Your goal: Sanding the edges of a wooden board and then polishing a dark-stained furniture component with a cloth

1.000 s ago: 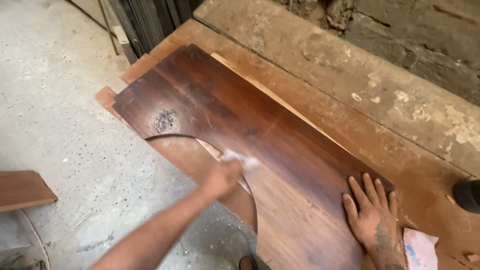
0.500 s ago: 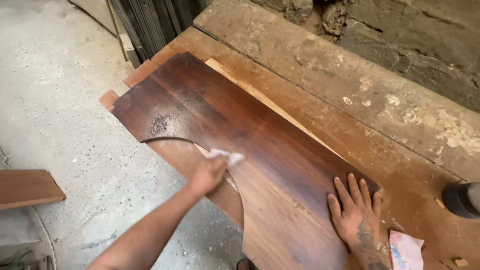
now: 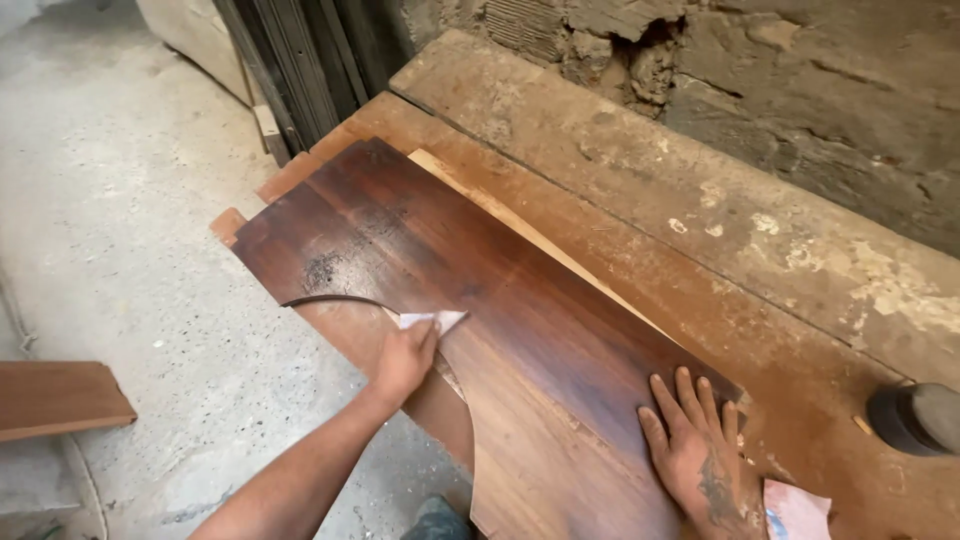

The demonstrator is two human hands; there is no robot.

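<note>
A long dark-stained wooden board point(image 3: 480, 290) with a curved cut-out along its near edge lies on a dusty workbench point(image 3: 640, 200). My left hand point(image 3: 405, 358) pinches a small folded piece of pale sandpaper point(image 3: 432, 320) against the curved edge of the board. My right hand point(image 3: 695, 450) rests flat on the board's right end, fingers spread, pressing it down. A scuffed, greyish patch point(image 3: 325, 268) shows on the board near its far left end.
A dark round container point(image 3: 915, 418) stands on the bench at the right. A pinkish sheet of sandpaper point(image 3: 795, 510) lies beside my right hand. A rough stone wall point(image 3: 800, 80) is behind the bench. A wooden plank point(image 3: 55, 398) sits over the concrete floor at the left.
My left hand with the sandpaper has slid left along the curved edge of the board. My right hand stays flat on the board's right end.
</note>
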